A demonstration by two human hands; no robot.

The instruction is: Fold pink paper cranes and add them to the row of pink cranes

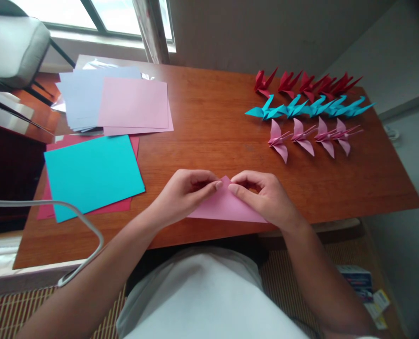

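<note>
A pink sheet of paper (230,207), folded to a triangle with its point away from me, lies at the table's front edge. My left hand (191,188) pinches its left slope close to the tip, thumb on top. My right hand (262,190) pinches the right slope near the same tip in the same way. Both hands cover parts of the sloping edges. The long lower edge of the paper runs along the table edge in front of my body.
Folded paper cranes stand in rows at the right: red (301,84), blue (311,108) and pink (310,136). At the left are blue sheets (94,174) over red ones, and pale pink sheets (135,103) over pale blue ones. A white cable (96,230) curves near my left forearm.
</note>
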